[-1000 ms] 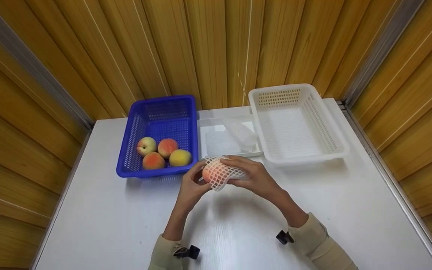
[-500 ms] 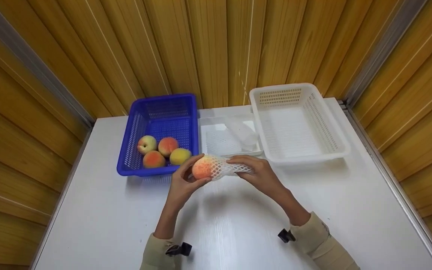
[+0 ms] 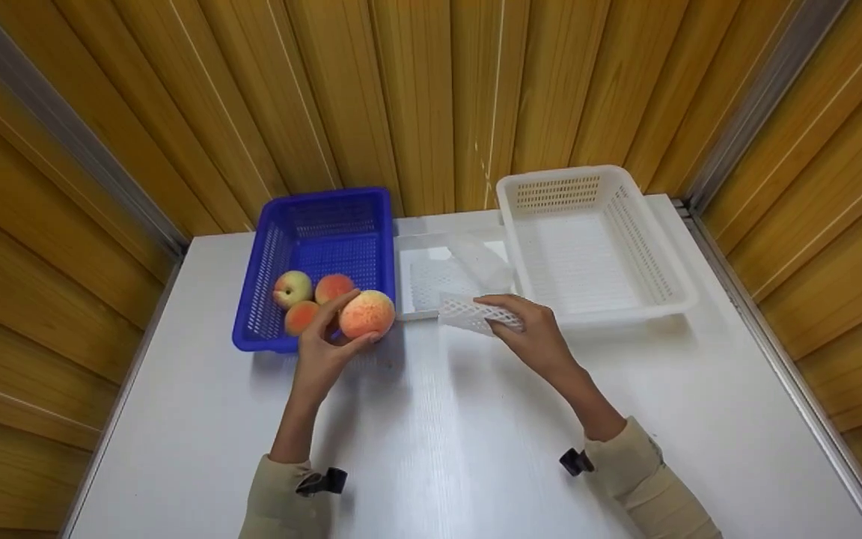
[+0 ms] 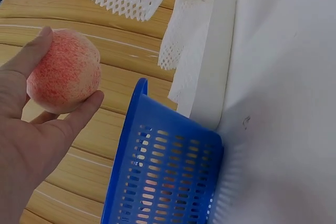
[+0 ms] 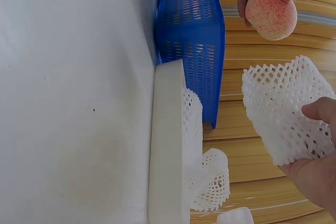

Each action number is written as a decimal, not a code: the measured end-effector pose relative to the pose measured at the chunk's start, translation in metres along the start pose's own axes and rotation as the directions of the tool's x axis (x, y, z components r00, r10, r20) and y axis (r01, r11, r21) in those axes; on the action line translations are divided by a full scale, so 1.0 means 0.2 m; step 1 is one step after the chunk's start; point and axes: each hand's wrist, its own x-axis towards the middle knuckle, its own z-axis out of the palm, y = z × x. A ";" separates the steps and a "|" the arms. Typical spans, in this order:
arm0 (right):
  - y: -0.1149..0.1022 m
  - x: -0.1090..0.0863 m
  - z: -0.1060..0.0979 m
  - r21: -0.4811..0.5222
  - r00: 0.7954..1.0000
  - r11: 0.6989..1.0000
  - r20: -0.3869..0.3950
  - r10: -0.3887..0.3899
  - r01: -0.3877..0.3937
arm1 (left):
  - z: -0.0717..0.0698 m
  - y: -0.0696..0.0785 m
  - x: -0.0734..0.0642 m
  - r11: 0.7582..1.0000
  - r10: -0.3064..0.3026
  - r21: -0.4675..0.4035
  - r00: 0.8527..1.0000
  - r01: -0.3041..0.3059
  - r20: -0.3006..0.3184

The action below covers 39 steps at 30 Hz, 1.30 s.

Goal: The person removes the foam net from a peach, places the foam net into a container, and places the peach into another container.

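Note:
A red-and-yellow peach (image 3: 367,314) is held between the thumb and fingers of my left hand (image 3: 322,352), above the near right corner of the blue basket (image 3: 274,346). The left wrist view shows the same peach (image 4: 65,72) bare, with no net round it. My right hand (image 3: 539,337) pinches a white foam net sleeve (image 3: 468,313), flattened, its mouth toward the left. In the right wrist view the sleeve (image 5: 286,103) hangs apart from the peach. Several peaches (image 3: 293,290) lie in the blue basket, one of them hidden behind the held peach.
A shallow white tray (image 3: 403,281) with more foam net sleeves (image 3: 480,262) stands between the baskets. To its right is a white basket (image 3: 682,303). Wood-look panels (image 3: 416,105) rise behind the white table (image 3: 431,449).
The peach has come out of the foam net sleeve. My left hand has moved left with the peach toward the blue basket, while my right hand has shifted slightly right with the sleeve.

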 end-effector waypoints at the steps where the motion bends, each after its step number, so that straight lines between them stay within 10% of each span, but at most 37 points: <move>1: 0.00 0.00 0.00 -0.001 1.000 1.000 -0.007 0.012 -0.012 | -0.01 0.02 0.00 1.000 0.002 0.006 1.000 -0.002 -0.003; 7: 0.03 0.04 0.01 0.010 0.999 0.999 -0.036 0.041 -0.040 | -0.07 0.10 0.03 1.000 0.019 0.019 1.000 -0.019 -0.005; 14: 0.06 0.11 0.05 0.007 0.995 1.000 -0.099 0.026 -0.025 | -0.17 -0.04 0.14 0.994 0.020 0.104 0.999 -0.016 -0.037; 39: 0.16 0.38 0.24 -0.048 0.974 0.998 -0.223 -0.042 0.032 | -0.36 -0.13 0.47 0.920 -0.071 0.382 0.996 0.086 -0.052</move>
